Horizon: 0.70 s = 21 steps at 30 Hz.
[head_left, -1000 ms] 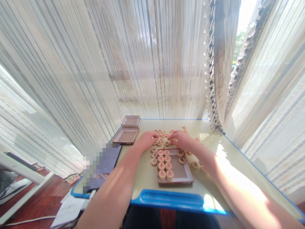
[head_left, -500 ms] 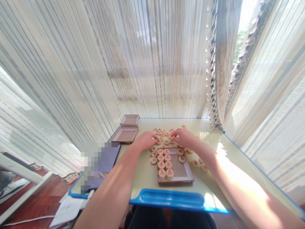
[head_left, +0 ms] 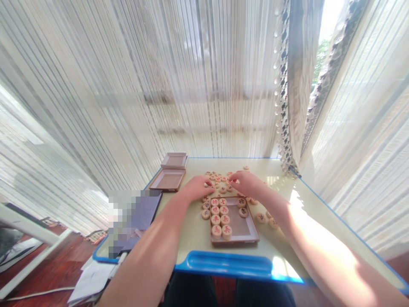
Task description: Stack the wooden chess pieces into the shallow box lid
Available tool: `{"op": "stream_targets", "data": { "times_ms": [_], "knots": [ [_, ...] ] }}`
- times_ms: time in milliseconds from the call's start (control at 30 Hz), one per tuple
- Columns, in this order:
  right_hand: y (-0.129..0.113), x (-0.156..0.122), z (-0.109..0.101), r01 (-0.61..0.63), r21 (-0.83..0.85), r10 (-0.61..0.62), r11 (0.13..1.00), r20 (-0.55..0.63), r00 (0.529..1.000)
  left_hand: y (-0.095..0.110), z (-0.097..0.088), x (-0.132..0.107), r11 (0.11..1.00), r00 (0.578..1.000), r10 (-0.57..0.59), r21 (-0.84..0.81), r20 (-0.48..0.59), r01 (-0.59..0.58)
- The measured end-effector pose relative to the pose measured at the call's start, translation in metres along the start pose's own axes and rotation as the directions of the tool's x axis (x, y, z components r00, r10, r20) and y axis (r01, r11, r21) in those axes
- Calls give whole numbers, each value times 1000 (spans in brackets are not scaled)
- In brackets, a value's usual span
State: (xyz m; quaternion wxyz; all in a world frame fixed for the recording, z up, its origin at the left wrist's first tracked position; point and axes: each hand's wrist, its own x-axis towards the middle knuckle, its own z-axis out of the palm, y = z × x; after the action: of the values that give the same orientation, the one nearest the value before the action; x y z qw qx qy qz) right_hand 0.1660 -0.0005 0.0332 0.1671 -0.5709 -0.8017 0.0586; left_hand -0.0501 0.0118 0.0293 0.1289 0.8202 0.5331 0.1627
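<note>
The left hand (head_left: 198,188), with its fingers curled, is among loose round pieces (head_left: 223,190) on the desk (head_left: 191,232), beyond the tray (head_left: 238,228); whether it grips a piece I cannot tell. The right hand (head_left: 245,182) has its thumb and fingers bent close together over the same scatter, and I cannot tell if a piece is between them. In the tray, 8 red-marked pieces (head_left: 225,220) stand in 2 columns along the left side, and 2 black-marked pieces (head_left: 243,212) lie near the far right corner. Shallow boxes (head_left: 168,181) lie at the far left
</note>
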Motion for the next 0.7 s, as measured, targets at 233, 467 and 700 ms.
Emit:
{"op": "stream_targets", "data": {
  "times_ms": [233, 467, 700],
  "knots": [
    [-6, -1, 2, 105, 128, -93, 986, -95, 991, 9, -5, 0, 958, 999, 26, -285, -45, -38],
    [-16, -5, 2, 163, 229, -118, 960, -199, 973, 18, -12, -6, 792, 998, 35, -610, 48, 1],
    [-18, -8, -1, 213, 300, -144, 930, -236, 961, 18, -10, -6, 725, 997, 48, -688, 53, 1]
  ]
}}
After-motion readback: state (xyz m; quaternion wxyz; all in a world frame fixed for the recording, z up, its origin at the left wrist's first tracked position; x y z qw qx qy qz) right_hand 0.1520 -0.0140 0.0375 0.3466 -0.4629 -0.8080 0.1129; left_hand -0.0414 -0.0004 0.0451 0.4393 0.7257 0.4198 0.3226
